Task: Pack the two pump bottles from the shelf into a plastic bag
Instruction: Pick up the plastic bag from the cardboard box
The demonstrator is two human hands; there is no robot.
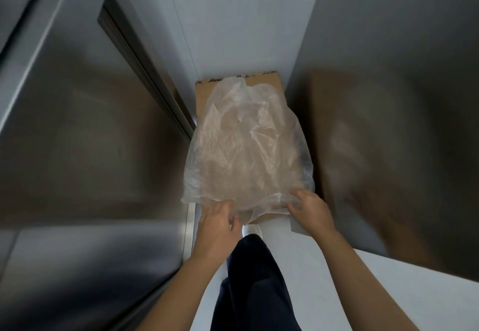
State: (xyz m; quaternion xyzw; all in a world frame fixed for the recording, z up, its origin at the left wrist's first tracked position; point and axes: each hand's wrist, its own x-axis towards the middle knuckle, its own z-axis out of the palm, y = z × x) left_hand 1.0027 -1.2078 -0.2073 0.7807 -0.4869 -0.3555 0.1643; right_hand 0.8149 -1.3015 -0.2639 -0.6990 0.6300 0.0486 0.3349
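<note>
A clear, crumpled plastic bag (246, 146) lies spread over a flat brown cardboard box (264, 81) on the pale floor. My left hand (217, 220) grips the bag's near edge on the left. My right hand (309, 207) pinches the same edge on the right. Both hands hold the bag's rim close to me. No pump bottles and no shelf are in view. I cannot tell whether anything is inside the bag.
Brushed metal panels (85, 136) rise on the left and another metal wall (394, 123) on the right, leaving a narrow strip of floor. My dark trouser leg (248, 278) and a white shoe (251, 229) stand just behind the box.
</note>
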